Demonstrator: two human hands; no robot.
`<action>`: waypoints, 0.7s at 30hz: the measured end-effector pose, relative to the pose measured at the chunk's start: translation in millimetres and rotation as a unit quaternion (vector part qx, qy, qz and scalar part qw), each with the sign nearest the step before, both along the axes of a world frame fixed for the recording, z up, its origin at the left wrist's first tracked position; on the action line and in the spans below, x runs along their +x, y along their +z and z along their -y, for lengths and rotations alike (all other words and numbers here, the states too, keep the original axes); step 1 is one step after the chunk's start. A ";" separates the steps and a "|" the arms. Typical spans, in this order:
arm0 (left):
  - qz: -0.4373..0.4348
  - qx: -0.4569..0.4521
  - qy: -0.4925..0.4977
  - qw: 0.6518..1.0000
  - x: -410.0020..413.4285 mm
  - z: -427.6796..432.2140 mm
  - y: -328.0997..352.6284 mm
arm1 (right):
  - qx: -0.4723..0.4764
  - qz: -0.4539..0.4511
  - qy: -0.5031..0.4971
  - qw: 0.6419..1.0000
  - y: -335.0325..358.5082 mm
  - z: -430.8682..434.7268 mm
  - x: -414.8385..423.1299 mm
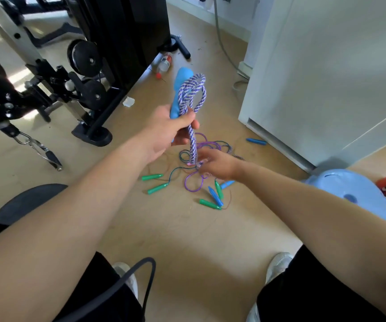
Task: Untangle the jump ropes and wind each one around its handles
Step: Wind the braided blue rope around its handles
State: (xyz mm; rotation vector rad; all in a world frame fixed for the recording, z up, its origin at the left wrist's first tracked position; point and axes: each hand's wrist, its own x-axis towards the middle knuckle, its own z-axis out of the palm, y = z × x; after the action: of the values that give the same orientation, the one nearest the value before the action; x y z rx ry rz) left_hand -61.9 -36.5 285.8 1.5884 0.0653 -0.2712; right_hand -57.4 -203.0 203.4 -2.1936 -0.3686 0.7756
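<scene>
Holding a blue handle (180, 89) upright above the floor (187, 228), the left hand (164, 133) has its grip closed round the handle's lower half and also round several strands of the purple-and-white braided rope (195, 94). The rope is folded into loops that rise beside the handle and turn over near its top. Clamping handle and loops together in one grip appears meant to keep the gathered turns from slipping while more rope is fed in.

The right hand (215, 166) sits lower, at the bottom of the same strands, just above the heap on the floor. Its fingers are blurred. They look curled about the rope, and the strands run straight between the two hands, so its grip is judged to be holding the rope under light tension. That low position suits drawing the braided rope clear of the heap.

The heap of thin ropes (194, 177), purple and dark green, lies directly below the hands with green handles (152, 177) and further blue ones scattered round it. How far the braided rope is caught in it cannot be told. A lone blue handle (256, 141) lies apart, near the white cabinet (326, 77); a striped tail of cord lies on the floor between it and the heap. It is probably the braided rope's other end.

Assessment: one rope partly gathered, none finished. Risk: pulling upward may tighten the thin ropes round the braid.
</scene>
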 end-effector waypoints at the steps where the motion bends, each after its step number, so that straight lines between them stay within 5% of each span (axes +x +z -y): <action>1: -0.001 -0.007 -0.002 1.000 -1.0 -2.4 2.3 | -0.022 0.020 0.012 1.000 -7.0 -7.8 -3.7; 9: 0.061 -0.006 0.217 0.974 22.0 -64.8 5.6 | -0.209 0.092 -0.023 0.973 -28.5 26.7 18.9; 12: 0.072 0.135 0.238 0.959 27.3 -83.1 -10.8 | -0.163 0.108 -0.072 0.978 -10.8 36.7 36.2; 16: 0.005 0.245 0.133 0.961 22.5 -62.8 -33.0 | -0.008 0.111 -0.082 0.990 37.5 22.9 45.8; 21: -0.033 0.166 0.039 0.985 7.5 -20.6 -32.7 | 0.071 0.123 -0.090 0.986 69.1 10.5 38.5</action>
State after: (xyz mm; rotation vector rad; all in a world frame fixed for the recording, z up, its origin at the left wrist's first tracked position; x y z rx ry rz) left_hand -54.4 -15.9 253.0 1.9032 0.2338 -0.2621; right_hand -18.9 -213.5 272.5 -2.1557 -0.3306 0.3690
